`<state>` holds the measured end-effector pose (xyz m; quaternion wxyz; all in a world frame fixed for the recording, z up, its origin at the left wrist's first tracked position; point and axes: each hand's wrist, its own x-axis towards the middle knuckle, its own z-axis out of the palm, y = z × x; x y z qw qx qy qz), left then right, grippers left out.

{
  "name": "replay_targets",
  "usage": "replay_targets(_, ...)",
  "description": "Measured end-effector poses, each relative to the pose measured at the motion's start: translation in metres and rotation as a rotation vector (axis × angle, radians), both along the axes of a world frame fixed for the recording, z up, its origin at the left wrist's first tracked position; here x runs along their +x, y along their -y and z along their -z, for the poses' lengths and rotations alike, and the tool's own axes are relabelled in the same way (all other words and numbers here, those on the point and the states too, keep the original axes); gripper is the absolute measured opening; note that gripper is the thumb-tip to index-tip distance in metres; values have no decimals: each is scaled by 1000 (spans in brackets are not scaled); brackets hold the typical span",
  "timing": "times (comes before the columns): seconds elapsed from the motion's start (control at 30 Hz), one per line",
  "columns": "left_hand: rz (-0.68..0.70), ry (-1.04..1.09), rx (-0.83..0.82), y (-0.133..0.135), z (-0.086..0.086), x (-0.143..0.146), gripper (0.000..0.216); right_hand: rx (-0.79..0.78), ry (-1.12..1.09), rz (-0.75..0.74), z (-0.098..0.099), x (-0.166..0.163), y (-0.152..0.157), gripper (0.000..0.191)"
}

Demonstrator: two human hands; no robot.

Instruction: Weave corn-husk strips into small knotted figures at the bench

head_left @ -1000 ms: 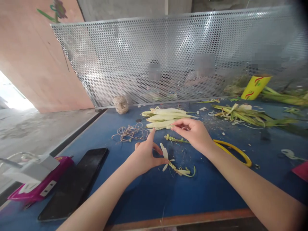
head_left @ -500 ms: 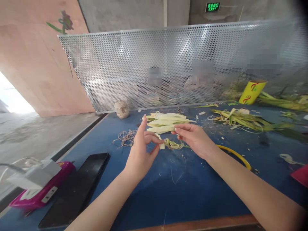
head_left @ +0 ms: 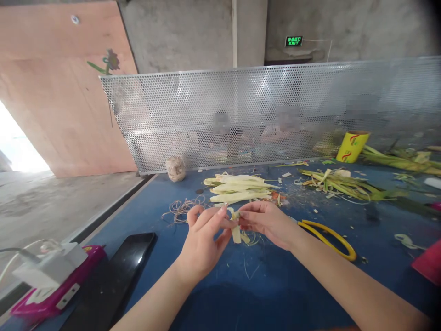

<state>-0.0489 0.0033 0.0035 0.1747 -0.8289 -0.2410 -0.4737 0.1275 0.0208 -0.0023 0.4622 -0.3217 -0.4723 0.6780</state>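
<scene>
Over the blue table (head_left: 292,289), a pale husk piece (head_left: 236,234) is pinched in the fingertips of the left hand (head_left: 207,241) and of the right hand (head_left: 270,224), and, being probably light, soft and easily torn, it is best held at its gathered upper end.

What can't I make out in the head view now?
Head view:
Pale husk strip: partly hidden by the left hand.
Yellow-handled tool: far end mostly behind the right forearm.
Black phone: cut off by the bottom edge.
People: indistinct behind perforated screen.
</scene>
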Motion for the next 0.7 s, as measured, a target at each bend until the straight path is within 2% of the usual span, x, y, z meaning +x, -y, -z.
replay_targets(0.1, 2, -80, 66, 1, 1, -2, 70, -2, 8, -15, 1, 0, 0, 18)
replay_targets(0.2, 92, -173, 161, 2, 0, -4, 57, -4, 32, -22, 0, 0, 1, 19)
replay_targets(0.27, 146, -185, 217, 3, -1, -4, 57, -24, 40, -32, -1, 0, 2, 20)
replay_targets(0.37, 144, -187, 229, 5, -3, -3, 61, -23, 53, -38, -2, 1, 2, 21)
replay_targets(0.43, 123, -175, 162, 5, -3, -1, 65, 10, 57, -36, 0, 2, 0, 21)
replay_targets(0.6, 163, -33, -245, 2, -1, 1, 86, 144, 168, 56, 4, 5, -6, 21)
replay_targets(0.7, 112, 99, -315, 0, -1, 2, 82, 248, 275, 119, 5, 6, -7, 23)
